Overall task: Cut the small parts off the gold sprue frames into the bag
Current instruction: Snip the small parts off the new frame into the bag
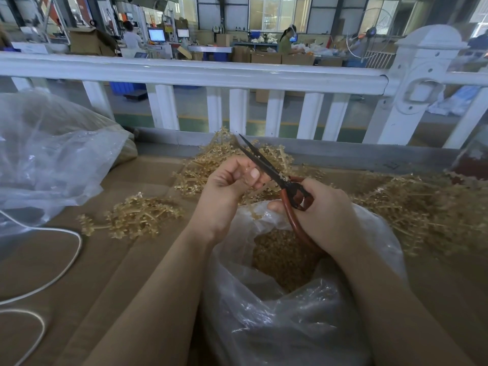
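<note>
Clear bag (303,299) of cut parts sits below your wrists | your left hand (227,186) pinches a gold sprue frame (250,204) over it | your right hand (322,207) grips scissors (266,169), blades slightly parted.

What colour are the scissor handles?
Reddish-brown; the blades are black. The scissors sit in the right hand, best seen in the head view.
</note>
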`<move>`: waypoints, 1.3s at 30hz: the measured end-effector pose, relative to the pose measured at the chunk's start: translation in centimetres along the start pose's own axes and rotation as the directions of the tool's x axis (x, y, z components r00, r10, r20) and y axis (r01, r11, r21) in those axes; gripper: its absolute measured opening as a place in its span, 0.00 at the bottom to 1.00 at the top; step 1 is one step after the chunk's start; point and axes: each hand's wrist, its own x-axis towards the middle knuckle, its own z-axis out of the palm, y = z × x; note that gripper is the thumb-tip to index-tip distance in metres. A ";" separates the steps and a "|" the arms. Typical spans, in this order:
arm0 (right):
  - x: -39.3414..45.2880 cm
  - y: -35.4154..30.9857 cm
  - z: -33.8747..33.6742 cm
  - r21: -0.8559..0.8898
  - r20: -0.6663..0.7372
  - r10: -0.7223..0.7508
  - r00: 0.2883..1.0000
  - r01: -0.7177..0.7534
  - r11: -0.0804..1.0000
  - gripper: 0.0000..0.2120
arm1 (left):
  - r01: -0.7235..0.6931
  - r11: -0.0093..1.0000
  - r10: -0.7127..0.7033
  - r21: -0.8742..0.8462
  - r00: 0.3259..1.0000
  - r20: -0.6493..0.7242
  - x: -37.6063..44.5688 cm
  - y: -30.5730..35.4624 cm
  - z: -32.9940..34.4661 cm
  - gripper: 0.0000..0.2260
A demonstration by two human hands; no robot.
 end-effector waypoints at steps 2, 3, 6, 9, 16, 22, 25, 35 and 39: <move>0.0 0.0 0.0 0.004 -0.011 -0.009 1.000 0.009 1.000 0.28 | -0.002 1.000 0.002 -0.005 1.000 0.003 0.0 0.1 0.0 0.06; 0.0 0.0 0.1 0.004 -0.017 -0.012 1.000 0.012 1.000 0.29 | -0.003 1.000 0.003 -0.008 1.000 0.002 0.0 0.1 0.0 0.06; 0.0 0.1 0.1 -0.001 -0.031 -0.027 0.999 0.027 1.000 0.29 | 0.000 1.000 0.000 0.000 1.000 -0.009 0.0 0.1 -0.1 0.05; -0.1 0.2 -0.1 -0.012 -0.052 -0.038 0.998 0.037 0.999 0.28 | 0.001 1.000 0.000 0.015 1.000 -0.014 0.1 0.1 -0.1 0.04; -0.2 0.3 -0.2 -0.004 -0.076 -0.055 0.996 0.055 0.998 0.28 | 0.025 0.999 -0.024 0.034 0.998 -0.050 0.0 0.2 0.0 0.08; 0.2 -0.4 -0.4 0.098 -0.038 0.098 0.994 -0.094 0.991 0.29 | 0.115 0.992 -0.120 -0.043 0.984 -0.131 0.1 0.0 0.0 0.05; 0.5 -0.6 -0.2 0.263 0.024 0.156 0.987 -0.157 0.952 0.20 | 0.168 0.982 -0.179 -0.086 0.974 -0.136 0.2 -0.2 0.1 0.04; 0.5 -1.4 -0.3 0.490 0.250 0.153 0.956 -0.262 0.831 0.07 | 0.187 0.981 -0.194 -0.054 0.962 -0.192 0.2 -0.1 1.3 0.03; 0.7 -1.4 0.1 0.423 0.284 0.174 0.943 -0.286 0.860 0.09 | 0.194 0.980 -0.197 -0.040 0.941 -0.276 0.2 -0.1 1.9 0.02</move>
